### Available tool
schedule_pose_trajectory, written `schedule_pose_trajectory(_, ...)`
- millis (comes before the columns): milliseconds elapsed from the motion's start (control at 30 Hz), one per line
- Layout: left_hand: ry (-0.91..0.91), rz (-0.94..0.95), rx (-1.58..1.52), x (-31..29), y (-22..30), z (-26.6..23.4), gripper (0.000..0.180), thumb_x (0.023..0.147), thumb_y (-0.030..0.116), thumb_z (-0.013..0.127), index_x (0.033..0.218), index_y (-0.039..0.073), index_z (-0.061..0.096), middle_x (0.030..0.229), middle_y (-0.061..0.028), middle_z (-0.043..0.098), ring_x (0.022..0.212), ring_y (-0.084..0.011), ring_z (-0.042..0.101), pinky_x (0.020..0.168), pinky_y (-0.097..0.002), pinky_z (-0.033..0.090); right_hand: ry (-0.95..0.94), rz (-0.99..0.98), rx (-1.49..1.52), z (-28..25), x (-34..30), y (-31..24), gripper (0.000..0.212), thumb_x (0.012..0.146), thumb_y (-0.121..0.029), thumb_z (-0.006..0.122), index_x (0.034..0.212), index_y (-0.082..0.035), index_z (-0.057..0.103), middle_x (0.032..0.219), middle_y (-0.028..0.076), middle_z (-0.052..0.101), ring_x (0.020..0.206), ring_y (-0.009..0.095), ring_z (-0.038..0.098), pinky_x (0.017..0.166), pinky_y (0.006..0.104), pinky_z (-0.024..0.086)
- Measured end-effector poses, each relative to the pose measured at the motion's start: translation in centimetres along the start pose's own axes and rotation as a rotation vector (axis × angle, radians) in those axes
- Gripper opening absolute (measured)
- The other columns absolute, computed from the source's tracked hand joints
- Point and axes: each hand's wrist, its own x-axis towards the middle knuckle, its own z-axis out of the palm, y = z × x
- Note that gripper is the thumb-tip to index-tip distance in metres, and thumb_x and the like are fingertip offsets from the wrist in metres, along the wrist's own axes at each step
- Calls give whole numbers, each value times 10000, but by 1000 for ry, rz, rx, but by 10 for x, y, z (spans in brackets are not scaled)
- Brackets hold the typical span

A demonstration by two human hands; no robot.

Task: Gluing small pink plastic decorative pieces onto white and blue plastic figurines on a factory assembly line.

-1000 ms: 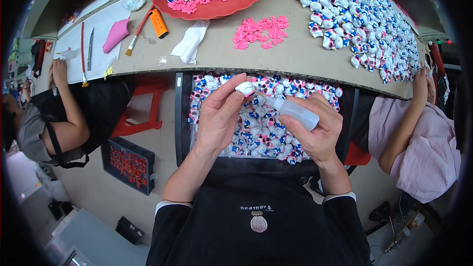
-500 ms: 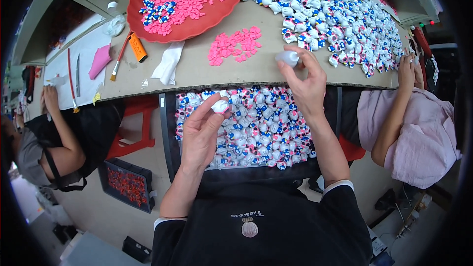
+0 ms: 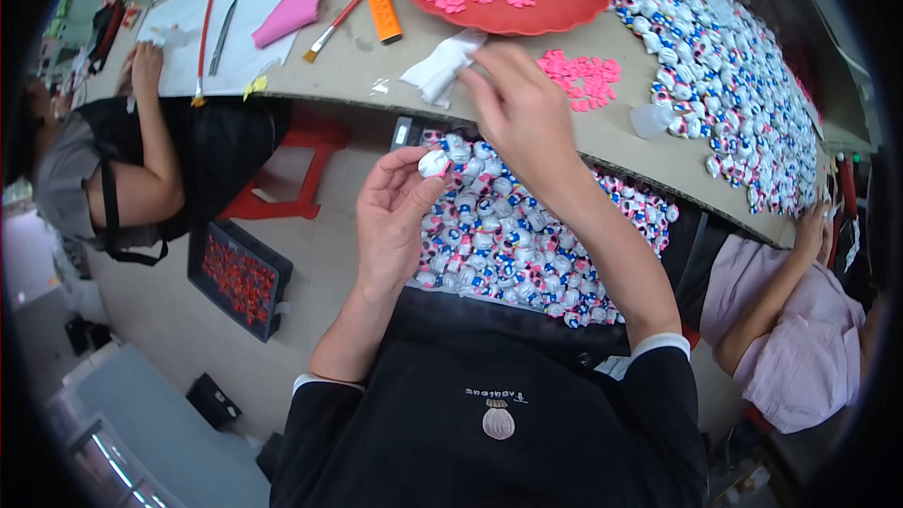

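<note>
White figurine [image 3: 434, 163] sits pinched in the left hand [image 3: 395, 216], above the tray [image 3: 414, 130] of figurines. Right hand [image 3: 517, 108] pinches the white cloth [image 3: 437, 66] beyond the tray.

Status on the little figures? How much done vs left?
Done, apparently: a big spread of painted figures on the table. In hand: the left hand pinches one white figure; the right hand reaches toward the white cloth. Left: a full tray of figures on the lap.

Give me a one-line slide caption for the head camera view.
Left hand holds a small white figure; right hand reaches to the tissue.
</note>
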Motion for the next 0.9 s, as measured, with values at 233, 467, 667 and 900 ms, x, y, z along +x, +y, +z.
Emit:
schedule_pose_trajectory(233,40,27,-51,-6,2,-15,322,822,-37,603,1129,-9,507,1105,-128,577,1011,-200,582,906,-328,467,-175,179,251,19,3,-10,123,788,-132,648,827,-17,661,744,83,548,629,191,571,534,308,438)
schedule_pose_trajectory(467,48,-3,-175,-7,-2,-13,309,808,-58,615,1100,-30,519,1039,-100,593,947,-128,580,847,-243,469,-252,183,331,-4,-18,-41,155,713,-91,727,840,-22,671,785,69,581,574,109,544,502,240,432)
schedule_pose_trajectory(667,1,-64,-49,-10,-2,-11,285,847,-34,562,1124,-30,500,1083,-129,583,986,-209,593,883,-320,481,-161,164,17,-3,11,-22,261,738,-168,701,961,-48,639,910,94,604,639,246,609,586,345,485)
schedule_pose_trajectory(900,-86,-213,-87,-19,-9,0,289,846,-7,584,1125,-6,509,1039,-123,598,920,-179,612,798,-287,501,-167,193,-162,-68,-48,8,163,787,-89,621,933,-16,631,904,128,606,750,314,612,650,383,493)
